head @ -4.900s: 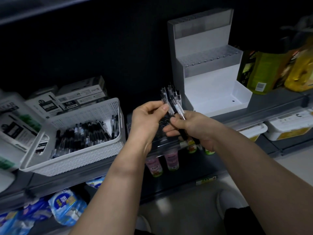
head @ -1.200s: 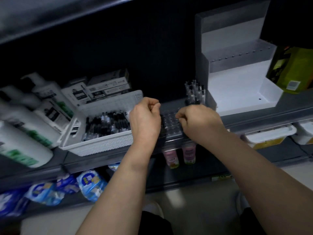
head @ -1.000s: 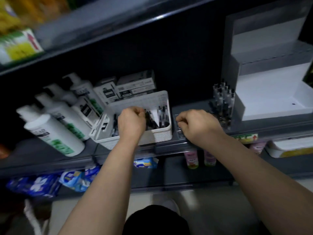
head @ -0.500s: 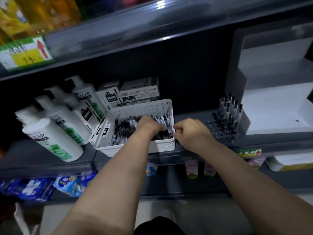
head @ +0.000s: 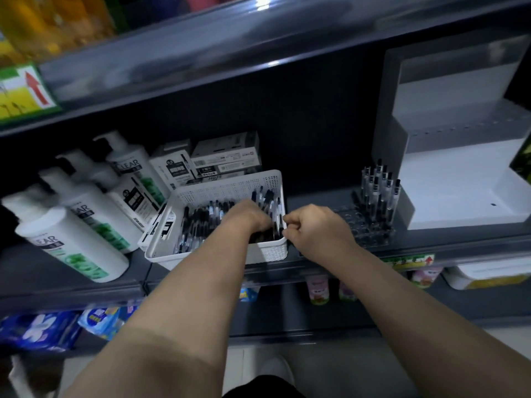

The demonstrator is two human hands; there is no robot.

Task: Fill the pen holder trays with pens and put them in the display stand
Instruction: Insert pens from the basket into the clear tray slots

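Observation:
A white perforated basket (head: 221,183) on the dark shelf holds several loose black pens (head: 198,225). My left hand (head: 248,216) reaches into its right half, fingers curled down around pens there. My right hand (head: 313,228) is curled in a fist at the basket's right rim, with nothing visible in it. To its right lies a clear pen holder tray (head: 352,222) with several pens (head: 379,193) standing upright in its far right holes. The white stepped display stand (head: 454,193) sits further right, its steps bare.
White shampoo bottles (head: 74,234) crowd the shelf left of the basket. Pen boxes (head: 224,156) are stacked behind it. An upper shelf edge (head: 258,53) overhangs. Small pink bottles (head: 316,288) and blue packets (head: 97,320) sit on the shelf below.
The tray with pens was set down on the shelf beside the stand. My left hand moved left and went down into the basket's pens. The view swung left and up.

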